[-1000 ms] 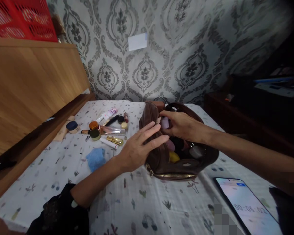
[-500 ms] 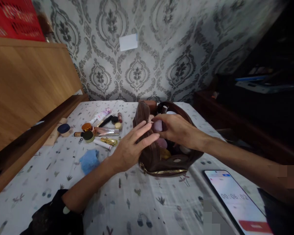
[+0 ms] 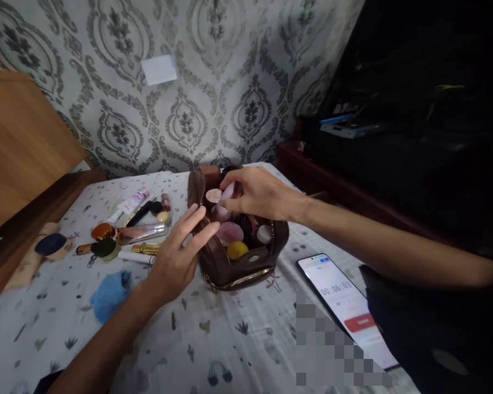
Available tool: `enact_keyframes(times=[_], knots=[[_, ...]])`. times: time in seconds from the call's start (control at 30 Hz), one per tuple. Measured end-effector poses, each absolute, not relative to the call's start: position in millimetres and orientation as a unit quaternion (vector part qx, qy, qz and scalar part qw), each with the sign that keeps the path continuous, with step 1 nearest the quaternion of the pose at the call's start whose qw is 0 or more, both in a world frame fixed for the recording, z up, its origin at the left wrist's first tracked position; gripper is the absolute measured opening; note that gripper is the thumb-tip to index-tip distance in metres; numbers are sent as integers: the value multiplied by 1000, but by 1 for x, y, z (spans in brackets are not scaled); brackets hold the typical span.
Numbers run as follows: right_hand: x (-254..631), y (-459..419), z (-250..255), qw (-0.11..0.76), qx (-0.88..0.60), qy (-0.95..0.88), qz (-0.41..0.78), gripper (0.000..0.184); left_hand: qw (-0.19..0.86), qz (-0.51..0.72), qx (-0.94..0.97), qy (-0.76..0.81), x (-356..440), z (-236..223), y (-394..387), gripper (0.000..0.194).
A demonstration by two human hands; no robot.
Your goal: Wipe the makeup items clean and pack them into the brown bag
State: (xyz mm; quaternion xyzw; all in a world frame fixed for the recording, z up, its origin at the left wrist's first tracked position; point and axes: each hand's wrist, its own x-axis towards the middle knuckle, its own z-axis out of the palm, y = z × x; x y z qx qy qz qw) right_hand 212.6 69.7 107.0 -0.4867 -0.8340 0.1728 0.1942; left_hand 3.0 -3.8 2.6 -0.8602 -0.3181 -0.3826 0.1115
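Observation:
A brown zipped cosmetic bag (image 3: pixel 230 271) stands open on the patterned sheet, with round pink, yellow and white items inside. My left hand (image 3: pixel 176 254) rests against the bag's left side, fingers stretched out and together. My right hand (image 3: pixel 257 191) hovers over the bag's mouth and pinches a small pale lilac item (image 3: pixel 227 192) between fingertips. A pink round sponge (image 3: pixel 230 233) and a yellow one (image 3: pixel 237 250) lie in the bag below it.
Left of the bag lie several cosmetics: a pink tube (image 3: pixel 132 200), a gold lipstick (image 3: pixel 145 248), a clear bottle (image 3: pixel 142 232), a blue puff (image 3: pixel 109 293). A phone (image 3: pixel 345 303) showing a timer lies at the right. A wooden headboard (image 3: pixel 20 142) stands left, dark furniture right.
The view has swung to the right, so everything sits further left in frame. My right hand has lifted the pale lilac item slightly above the bag's opening. My left hand stays on the bag.

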Motion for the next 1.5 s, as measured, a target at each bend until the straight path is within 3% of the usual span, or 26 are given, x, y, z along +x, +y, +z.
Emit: enact_keyframes(times=[0.27, 0.5, 0.77, 1.37, 1.5], knots=[[227, 74, 108, 158, -454, -863, 158, 18, 121, -379, -860, -320, 4, 3, -4, 65], [234, 73, 113, 128, -439, -887, 61, 15, 134, -373, -860, -323, 4, 3, -4, 68], [251, 76, 119, 65, -439, -896, -2, 28, 136, -374, -858, -324, 5, 3, -3, 69], [272, 84, 104, 101, -345, -933, 7, 32, 125, -366, -866, -316, 5, 7, -3, 54], [272, 80, 99, 105, -325, -940, 8, 25, 123, -341, -874, -322, 5, 11, -4, 53]])
